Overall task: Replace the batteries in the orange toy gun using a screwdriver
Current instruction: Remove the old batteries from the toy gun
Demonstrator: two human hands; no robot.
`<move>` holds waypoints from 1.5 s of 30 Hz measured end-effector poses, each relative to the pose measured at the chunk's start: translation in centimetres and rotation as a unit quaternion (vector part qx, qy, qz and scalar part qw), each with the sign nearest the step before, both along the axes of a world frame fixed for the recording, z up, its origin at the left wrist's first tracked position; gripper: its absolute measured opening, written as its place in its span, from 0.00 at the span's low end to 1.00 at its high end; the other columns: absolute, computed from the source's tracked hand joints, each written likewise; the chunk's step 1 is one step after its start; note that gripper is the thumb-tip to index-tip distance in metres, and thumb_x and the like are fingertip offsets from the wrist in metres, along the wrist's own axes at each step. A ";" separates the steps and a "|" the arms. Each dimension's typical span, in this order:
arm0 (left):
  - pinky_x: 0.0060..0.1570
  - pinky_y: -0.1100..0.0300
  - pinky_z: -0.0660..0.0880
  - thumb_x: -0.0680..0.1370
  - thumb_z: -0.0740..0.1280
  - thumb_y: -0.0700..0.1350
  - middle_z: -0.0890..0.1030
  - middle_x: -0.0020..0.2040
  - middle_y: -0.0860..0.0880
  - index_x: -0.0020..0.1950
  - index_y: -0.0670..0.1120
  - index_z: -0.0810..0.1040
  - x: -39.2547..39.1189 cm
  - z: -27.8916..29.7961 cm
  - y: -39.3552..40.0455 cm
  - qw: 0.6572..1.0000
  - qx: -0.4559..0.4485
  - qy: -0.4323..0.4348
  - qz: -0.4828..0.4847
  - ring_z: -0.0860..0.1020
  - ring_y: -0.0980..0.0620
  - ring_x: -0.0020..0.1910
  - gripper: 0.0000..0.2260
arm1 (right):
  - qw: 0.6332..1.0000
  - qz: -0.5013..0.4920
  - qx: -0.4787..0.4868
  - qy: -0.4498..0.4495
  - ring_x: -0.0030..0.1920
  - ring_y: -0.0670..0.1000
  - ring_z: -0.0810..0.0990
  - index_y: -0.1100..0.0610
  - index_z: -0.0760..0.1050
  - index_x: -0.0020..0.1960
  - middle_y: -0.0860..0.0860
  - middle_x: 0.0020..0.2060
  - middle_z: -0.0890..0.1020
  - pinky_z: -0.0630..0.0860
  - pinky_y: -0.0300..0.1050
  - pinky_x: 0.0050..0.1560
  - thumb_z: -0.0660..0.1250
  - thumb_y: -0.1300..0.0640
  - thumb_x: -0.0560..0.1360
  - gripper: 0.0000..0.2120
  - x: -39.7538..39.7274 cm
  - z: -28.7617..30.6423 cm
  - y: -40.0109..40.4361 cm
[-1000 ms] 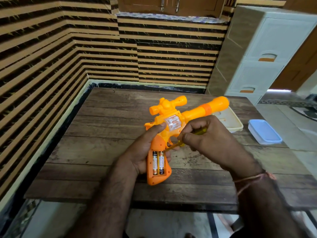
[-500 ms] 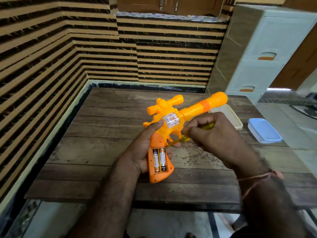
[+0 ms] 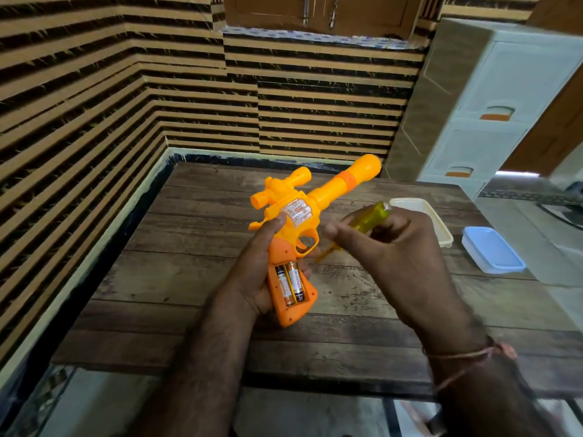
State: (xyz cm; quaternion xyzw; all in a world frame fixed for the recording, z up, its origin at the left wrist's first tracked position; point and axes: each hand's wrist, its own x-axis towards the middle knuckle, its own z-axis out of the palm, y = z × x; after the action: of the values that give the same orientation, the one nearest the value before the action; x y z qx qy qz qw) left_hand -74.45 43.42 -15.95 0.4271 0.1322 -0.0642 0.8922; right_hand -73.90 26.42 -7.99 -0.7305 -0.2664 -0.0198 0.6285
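My left hand [image 3: 252,272] grips the orange toy gun [image 3: 318,197] by its handle, above the wooden table [image 3: 189,279], barrel pointing up and to the right. The battery compartment in the handle is uncovered, and two batteries [image 3: 291,283] lie side by side in it. My right hand [image 3: 394,257] holds a screwdriver [image 3: 369,219] with a clear yellow handle. It is just right of the gun's trigger, its blurred shaft slanting down-left toward the trigger guard. The tip is not clearly visible.
A cream plastic container [image 3: 441,228] and a light blue container [image 3: 492,250] sit at the table's right side. A white drawer cabinet [image 3: 492,105] stands behind them. Striped walls close off the left and back.
My right hand has drawn away from the gun to the right with the screwdriver, showing more of its yellow handle. The gun has tilted slightly, barrel higher.
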 end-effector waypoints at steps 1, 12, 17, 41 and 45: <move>0.34 0.58 0.73 0.77 0.63 0.59 0.83 0.42 0.42 0.59 0.44 0.79 0.0 0.0 0.0 1.000 0.003 -0.004 0.002 0.77 0.51 0.28 0.21 | 0.999 -0.028 -0.006 -0.021 0.29 0.57 0.73 0.63 0.78 0.35 0.59 0.28 0.77 0.70 0.53 0.31 0.72 0.54 0.73 0.14 0.2 -0.2 0.0; 0.48 0.50 0.77 0.74 0.66 0.59 0.82 0.44 0.42 0.56 0.44 0.81 0.3 -0.1 0.1 0.999 -0.026 0.036 0.031 0.82 0.45 0.40 0.20 | 0.934 0.023 -0.310 -0.176 0.42 0.53 0.81 0.45 0.74 0.60 0.49 0.44 0.84 0.77 0.49 0.39 0.62 0.56 0.72 0.17 -1.1 -5.0 2.4; 0.44 0.51 0.79 0.77 0.64 0.58 0.81 0.45 0.41 0.58 0.44 0.79 0.4 -0.1 0.5 0.997 -0.025 0.036 0.056 0.81 0.44 0.41 0.20 | 0.916 0.016 -0.321 -0.240 0.43 0.55 0.83 0.45 0.73 0.58 0.48 0.46 0.84 0.80 0.52 0.38 0.61 0.56 0.68 0.19 -1.6 -5.0 3.0; 0.31 0.58 0.73 0.78 0.61 0.60 0.80 0.39 0.40 0.55 0.39 0.78 -0.2 0.8 0.6 0.999 0.012 0.009 0.031 0.77 0.46 0.28 0.25 | 0.986 -0.014 -0.145 -0.080 0.42 0.44 0.79 0.54 0.83 0.48 0.45 0.40 0.82 0.74 0.38 0.42 0.74 0.60 0.73 0.04 0.4 -4.1 1.6; 0.33 0.58 0.76 0.78 0.62 0.59 0.84 0.42 0.40 0.51 0.43 0.82 -0.2 0.8 1.4 0.995 0.051 0.016 0.082 0.80 0.47 0.36 0.20 | 0.982 -0.117 -0.147 -0.039 0.36 0.50 0.78 0.57 0.81 0.42 0.51 0.35 0.82 0.74 0.46 0.39 0.75 0.58 0.72 0.04 2.0 -3.9 -0.3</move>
State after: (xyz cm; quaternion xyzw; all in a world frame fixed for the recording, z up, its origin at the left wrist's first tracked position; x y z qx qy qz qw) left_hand -74.65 44.82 -15.19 0.4590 0.1842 0.0091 0.8691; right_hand -71.89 26.12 -11.91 -0.8395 -0.2038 -0.0821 0.4970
